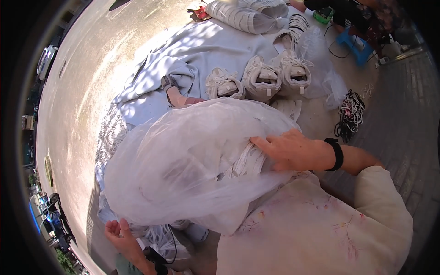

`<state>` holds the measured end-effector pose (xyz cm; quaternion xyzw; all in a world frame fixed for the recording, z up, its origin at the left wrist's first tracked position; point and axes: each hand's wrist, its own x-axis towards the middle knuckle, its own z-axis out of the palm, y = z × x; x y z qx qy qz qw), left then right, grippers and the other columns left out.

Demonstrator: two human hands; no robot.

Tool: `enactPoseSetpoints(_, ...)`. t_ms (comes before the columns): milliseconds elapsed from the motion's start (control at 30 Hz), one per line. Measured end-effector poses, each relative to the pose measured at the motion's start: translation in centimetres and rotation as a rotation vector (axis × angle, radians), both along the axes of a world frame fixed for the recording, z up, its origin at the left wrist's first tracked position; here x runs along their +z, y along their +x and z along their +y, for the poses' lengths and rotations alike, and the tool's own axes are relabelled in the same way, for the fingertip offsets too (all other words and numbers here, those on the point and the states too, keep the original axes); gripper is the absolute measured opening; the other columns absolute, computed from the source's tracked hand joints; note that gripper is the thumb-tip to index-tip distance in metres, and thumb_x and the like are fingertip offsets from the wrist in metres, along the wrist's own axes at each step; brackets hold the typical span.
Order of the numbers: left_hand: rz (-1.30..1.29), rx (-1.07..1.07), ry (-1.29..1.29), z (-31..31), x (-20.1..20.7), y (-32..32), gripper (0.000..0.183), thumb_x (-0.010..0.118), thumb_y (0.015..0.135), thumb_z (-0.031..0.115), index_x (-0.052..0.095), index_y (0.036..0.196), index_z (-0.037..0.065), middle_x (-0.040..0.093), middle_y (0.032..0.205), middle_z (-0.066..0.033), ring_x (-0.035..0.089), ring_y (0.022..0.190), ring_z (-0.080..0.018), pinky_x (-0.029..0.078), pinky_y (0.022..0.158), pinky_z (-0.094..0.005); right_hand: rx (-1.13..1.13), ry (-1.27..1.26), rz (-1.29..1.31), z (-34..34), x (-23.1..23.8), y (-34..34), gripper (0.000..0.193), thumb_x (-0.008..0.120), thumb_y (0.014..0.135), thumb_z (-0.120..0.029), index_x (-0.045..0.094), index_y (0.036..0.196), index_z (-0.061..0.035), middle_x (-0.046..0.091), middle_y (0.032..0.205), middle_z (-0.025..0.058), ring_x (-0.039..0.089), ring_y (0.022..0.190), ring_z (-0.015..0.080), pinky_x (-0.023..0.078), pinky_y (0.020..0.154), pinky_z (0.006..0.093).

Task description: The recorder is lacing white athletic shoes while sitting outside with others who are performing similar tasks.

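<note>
A large, clear plastic bag billows across my lap, its mouth toward my right side. My right hand is at that mouth, fingers bent over the film and the index finger stretched along the rim. Just beside it, white laces or straps show inside the bag; the rest of the contents is blurred by the film. My left hand is at the bag's lower left edge, fingers loosely curled and apart, with nothing visible in them.
Beyond the bag stand three pale lace-up shoes beside a grey-blue cloth. Filled clear bags lie at the back. Black and white laces are heaped at right, near a blue stool and another person.
</note>
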<state>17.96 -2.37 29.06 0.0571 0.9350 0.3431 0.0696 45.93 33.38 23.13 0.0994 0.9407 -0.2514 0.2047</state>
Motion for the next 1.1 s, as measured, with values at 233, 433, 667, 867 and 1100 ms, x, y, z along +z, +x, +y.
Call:
enactPoseSetpoints(233, 0.122, -1.006, 0.245, 13.5, 1.3, 9.6, 0.020, 0.056, 0.093, 0.017, 0.057, 0.101, -0.001, 0.061, 0.092, -0.0175, 0.060, 0.087, -0.0292, 0.047, 0.077, -0.0406, -0.038, -0.032, 0.510, -1.2, 0.4, -0.3, 0.048, 0.060, 0.072, 0.001, 0.049, 0.119, -0.0029, 0.053, 0.093, 0.0119, 0.059, 0.083, 0.0315, 0.047, 0.070, 0.0396)
enactPoseSetpoints(433, -0.210, -0.985, -0.120, 15.1, -0.9, 10.1, 0.013, 0.057, 0.090, 0.014, 0.058, 0.092, 0.001, 0.062, 0.072, -0.0160, 0.061, 0.067, -0.0321, 0.048, 0.062, -0.0398, -0.198, -0.328, 0.413, -2.9, -1.0, 1.3, 0.026, 0.062, 0.076, -0.005, 0.053, 0.100, -0.0026, 0.055, 0.086, 0.0131, 0.059, 0.075, 0.0318, 0.046, 0.063, 0.0406)
enactPoseSetpoints(667, -0.567, -0.972, -0.306, 10.2, -2.9, 9.9, 0.020, 0.065, 0.085, 0.017, 0.057, 0.087, -0.001, 0.058, 0.059, -0.0093, 0.056, 0.049, -0.0201, 0.044, 0.051, -0.0306, -0.185, -0.586, 0.100, -2.9, -2.3, 2.9, 0.030, 0.065, 0.077, -0.016, 0.050, 0.093, 0.0049, 0.058, 0.066, 0.0160, 0.060, 0.066, 0.0349, 0.046, 0.060, 0.0437)
enactPoseSetpoints(867, -0.404, -0.769, -0.050, 12.5, -4.4, 8.0, 0.038, 0.070, 0.083, 0.030, 0.054, 0.097, -0.001, 0.056, 0.074, -0.0092, 0.051, 0.057, -0.0209, 0.044, 0.056, -0.0311, -0.212, -0.958, 0.078, -1.9, -0.3, 0.0, 0.041, 0.068, 0.084, -0.034, 0.057, 0.094, 0.0040, 0.059, 0.065, 0.0077, 0.058, 0.060, 0.0175, 0.044, 0.054, 0.0334)
enactPoseSetpoints(1100, -0.414, -0.810, 0.067, 14.3, -6.1, 7.0, 0.031, 0.048, 0.097, 0.023, 0.052, 0.119, 0.001, 0.060, 0.106, -0.0192, 0.058, 0.093, -0.0320, 0.044, 0.085, -0.0380, -0.664, -1.425, -0.010, -4.9, -2.4, -2.2, 0.037, 0.062, 0.090, -0.037, 0.064, 0.093, -0.0004, 0.060, 0.078, 0.0020, 0.055, 0.062, 0.0077, 0.046, 0.056, 0.0223)
